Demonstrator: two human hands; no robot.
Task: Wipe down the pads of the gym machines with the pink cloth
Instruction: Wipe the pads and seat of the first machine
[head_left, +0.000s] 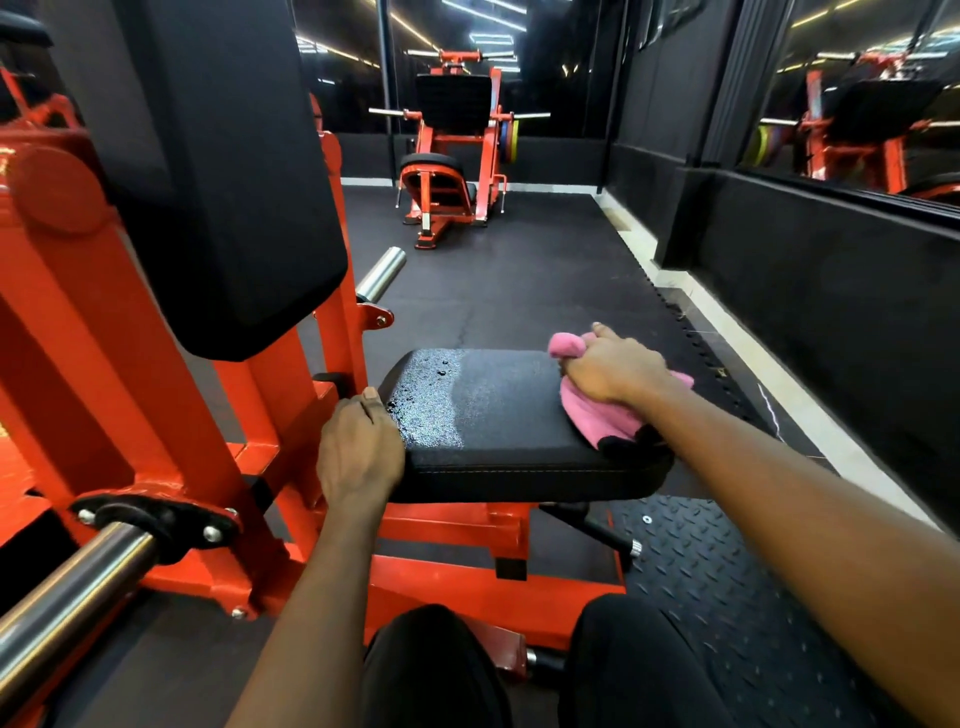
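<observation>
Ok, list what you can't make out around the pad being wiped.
Head view only:
- Seat pad surface under the pink cloth and right hand: covered, wet or dry unknown.
- Left hand fingertips: curled out of sight over the pad's edge.
- Back pad top: cut off by the upper edge.
- Far machine plates: too small to read.

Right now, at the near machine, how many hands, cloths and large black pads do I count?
Hands: 2 (left hand, right hand)
Cloths: 1 (pink cloth)
Large black pads: 2 (seat pad, upright pad)
Total: 5
</observation>
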